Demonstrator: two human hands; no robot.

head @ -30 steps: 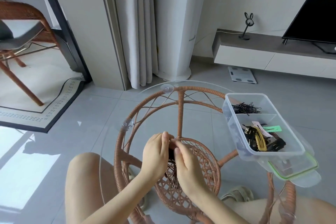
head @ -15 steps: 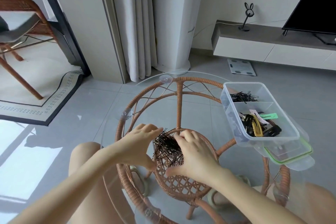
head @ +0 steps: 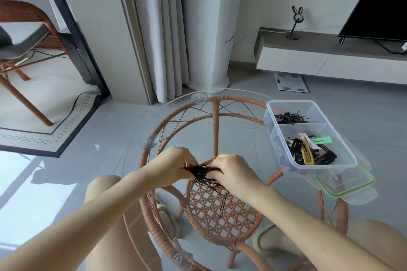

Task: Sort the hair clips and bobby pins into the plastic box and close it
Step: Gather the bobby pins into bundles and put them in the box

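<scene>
A bundle of dark bobby pins (head: 203, 174) lies between my two hands over the middle of the round glass table top (head: 176, 108). My left hand (head: 176, 164) pinches its left end and my right hand (head: 231, 170) grips its right end. A few loose pins (head: 223, 204) trail down below my right hand. The clear plastic box (head: 343, 149) stands open at the right of the table. Its far compartment holds bobby pins (head: 288, 117), its near one black, yellow, pink and green hair clips (head: 308, 149). The green-rimmed lid (head: 350, 185) lies under the box's near end.
The glass top rests on a wicker frame (head: 217, 121) with a woven lower shelf (head: 222, 211). My bare knees are at the lower left and lower right. A curtain, a white scale (head: 290, 82), a TV bench (head: 330, 59) and a wicker chair (head: 24, 35) stand further off.
Both hands have closed in on the pins. The fanned-out spread of half a second ago is now gathered into a tight horizontal bundle held at both ends.
</scene>
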